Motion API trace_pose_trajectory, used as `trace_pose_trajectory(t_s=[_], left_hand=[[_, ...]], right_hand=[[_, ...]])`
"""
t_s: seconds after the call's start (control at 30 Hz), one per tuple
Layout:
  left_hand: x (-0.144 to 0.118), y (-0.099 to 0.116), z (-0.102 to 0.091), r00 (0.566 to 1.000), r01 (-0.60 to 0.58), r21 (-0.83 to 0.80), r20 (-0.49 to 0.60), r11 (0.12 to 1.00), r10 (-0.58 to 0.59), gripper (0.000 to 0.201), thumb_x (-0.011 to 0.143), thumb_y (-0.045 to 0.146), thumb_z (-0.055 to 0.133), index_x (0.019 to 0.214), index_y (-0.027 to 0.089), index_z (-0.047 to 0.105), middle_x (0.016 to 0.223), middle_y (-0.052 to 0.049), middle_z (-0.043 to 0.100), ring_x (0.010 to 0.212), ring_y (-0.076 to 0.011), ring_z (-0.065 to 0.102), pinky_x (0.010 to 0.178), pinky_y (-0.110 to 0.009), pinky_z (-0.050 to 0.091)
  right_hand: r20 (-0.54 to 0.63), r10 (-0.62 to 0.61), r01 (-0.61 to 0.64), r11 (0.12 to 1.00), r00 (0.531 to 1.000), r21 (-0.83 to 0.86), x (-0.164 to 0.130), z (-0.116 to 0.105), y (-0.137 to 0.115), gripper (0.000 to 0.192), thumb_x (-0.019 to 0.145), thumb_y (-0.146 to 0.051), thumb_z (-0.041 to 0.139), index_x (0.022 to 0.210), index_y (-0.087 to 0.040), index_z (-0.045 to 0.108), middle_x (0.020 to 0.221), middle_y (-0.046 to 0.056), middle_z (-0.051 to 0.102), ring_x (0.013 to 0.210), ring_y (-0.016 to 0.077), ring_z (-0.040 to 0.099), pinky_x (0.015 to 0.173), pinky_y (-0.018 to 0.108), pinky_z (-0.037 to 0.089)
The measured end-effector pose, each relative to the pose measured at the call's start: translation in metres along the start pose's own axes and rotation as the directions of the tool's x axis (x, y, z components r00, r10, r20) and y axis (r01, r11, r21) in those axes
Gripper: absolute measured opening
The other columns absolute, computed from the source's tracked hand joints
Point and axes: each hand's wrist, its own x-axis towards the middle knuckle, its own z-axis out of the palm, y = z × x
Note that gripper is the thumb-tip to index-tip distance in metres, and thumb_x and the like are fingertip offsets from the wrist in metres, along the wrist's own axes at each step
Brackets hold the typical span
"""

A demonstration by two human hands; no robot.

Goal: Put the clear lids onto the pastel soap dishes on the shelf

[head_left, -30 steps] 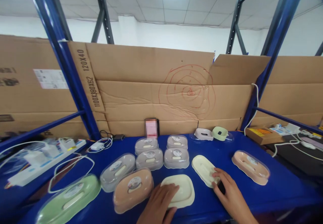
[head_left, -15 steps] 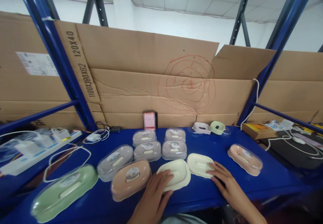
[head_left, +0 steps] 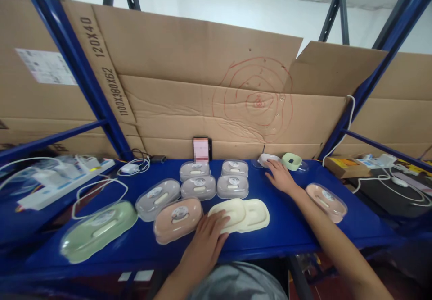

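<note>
Right hand sent off to the back row, cream trays now tucked together

Head view: the right hand [head_left: 281, 177], fingers spread, has been moved off the cream soap dish [head_left: 257, 213] to the white soap dish [head_left: 269, 159] by the cardboard. The left hand [head_left: 206, 244] is kept flat, fingers loose, on the other cream dish [head_left: 227, 209], now overlapping its twin.

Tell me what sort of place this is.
Probably a warehouse or packing bench: blue steel racking, flattened cardboard sheets lining the back, and rows of lidded plastic soap boxes on the blue shelf.
</note>
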Motion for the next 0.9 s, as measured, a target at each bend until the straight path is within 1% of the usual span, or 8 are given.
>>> trace_pose_trajectory(t_s=[0.07, 0.17, 0.33, 0.4, 0.5, 0.6, 0.73, 0.9], left_hand=[[0.001, 0.001, 0.0, 1.0, 0.015, -0.002, 0.009, 1.0, -0.015, 0.038, 0.113, 0.026, 0.049, 0.15, 0.028, 0.055, 0.152, -0.008, 0.066, 0.141, -0.0258, 0.064, 0.124, -0.054, 0.05], [0.001, 0.002, 0.001, 0.999, 0.031, -0.008, 0.044, 0.999, -0.031, 0.038, 0.113, 0.025, 0.048, 0.15, 0.027, 0.055, 0.153, -0.009, 0.065, 0.141, -0.026, 0.063, 0.122, -0.053, 0.051], [0.001, 0.003, 0.0, 0.999, -0.001, -0.012, 0.054, 1.0, 0.002, 0.04, 0.114, 0.027, 0.048, 0.153, 0.028, 0.053, 0.153, -0.008, 0.065, 0.141, -0.0255, 0.062, 0.124, -0.053, 0.05], [0.001, 0.004, -0.002, 0.998, -0.018, -0.019, 0.06, 1.0, 0.019, 0.041, 0.113, 0.027, 0.05, 0.154, 0.028, 0.053, 0.153, -0.008, 0.065, 0.141, -0.0256, 0.062, 0.125, -0.053, 0.049], [0.0, 0.005, -0.004, 0.997, -0.024, -0.038, 0.068, 0.999, 0.027, 0.045, 0.111, 0.025, 0.053, 0.155, 0.029, 0.052, 0.152, -0.008, 0.066, 0.141, -0.0262, 0.062, 0.125, -0.054, 0.048], [-0.001, 0.005, -0.004, 0.998, -0.021, -0.058, 0.066, 0.998, 0.025, 0.05, 0.11, 0.023, 0.055, 0.159, 0.029, 0.048, 0.152, -0.009, 0.065, 0.142, -0.0271, 0.062, 0.125, -0.055, 0.048], [-0.003, 0.004, 0.002, 1.0, 0.018, -0.099, 0.013, 0.995, -0.017, 0.06, 0.108, 0.027, 0.062, 0.163, 0.029, 0.04, 0.159, -0.011, 0.059, 0.145, -0.0283, 0.06, 0.122, -0.05, 0.052], [-0.005, 0.004, 0.005, 0.993, 0.089, -0.142, -0.064, 0.986, -0.099, 0.08, 0.102, 0.034, 0.073, 0.169, 0.03, 0.029, 0.171, -0.017, 0.042, 0.156, -0.0324, 0.049, 0.123, -0.05, 0.052]], right_hand=[[-0.047, 0.064, -0.065, 0.997, 0.997, -0.027, 0.002, 0.015, 0.007, 0.053, 0.116, -0.048, 0.04, 0.143, -0.009, 0.064, 0.141, 0.017, 0.067, 0.133, 0.0312, 0.065, 0.11, 0.052, 0.055], [-0.063, 0.111, -0.113, 0.993, 0.992, -0.034, -0.008, 0.025, 0.013, 0.068, 0.114, -0.057, 0.035, 0.141, -0.003, 0.067, 0.134, 0.023, 0.073, 0.133, 0.0353, 0.066, 0.113, 0.052, 0.05], [-0.066, 0.069, -0.068, 0.998, 0.995, 0.014, -0.015, 0.007, -0.001, 0.029, 0.111, -0.039, 0.054, 0.123, -0.03, 0.079, 0.119, 0.007, 0.08, 0.121, 0.0346, 0.074, 0.112, 0.058, 0.052], [-0.095, 0.046, -0.042, 0.998, 0.994, 0.039, -0.017, -0.006, -0.017, 0.031, 0.112, -0.036, 0.05, 0.129, -0.032, 0.077, 0.125, 0.007, 0.077, 0.124, 0.0349, 0.073, 0.114, 0.058, 0.051], [-0.117, -0.003, 0.013, 0.996, 0.993, 0.084, -0.038, -0.017, -0.048, 0.04, 0.114, -0.04, 0.045, 0.14, -0.024, 0.071, 0.13, 0.012, 0.073, 0.124, 0.0329, 0.071, 0.11, 0.051, 0.056], [-0.108, -0.044, 0.057, 0.991, 0.993, 0.12, -0.08, -0.013, -0.081, 0.04, 0.113, -0.04, 0.047, 0.141, -0.023, 0.07, 0.127, 0.013, 0.073, 0.119, 0.0295, 0.071, 0.103, 0.046, 0.059], [-0.082, -0.129, 0.139, 0.981, 0.988, 0.134, -0.127, -0.002, -0.12, 0.04, 0.113, -0.029, 0.048, 0.149, -0.027, 0.065, 0.133, 0.013, 0.072, 0.122, 0.0278, 0.069, 0.104, 0.045, 0.055], [0.038, -0.29, 0.281, 0.947, 0.956, 0.152, -0.137, 0.002, -0.162, 0.048, 0.113, -0.021, 0.047, 0.159, -0.032, 0.056, 0.141, 0.009, 0.074, 0.127, 0.0253, 0.069, 0.109, 0.045, 0.049]])
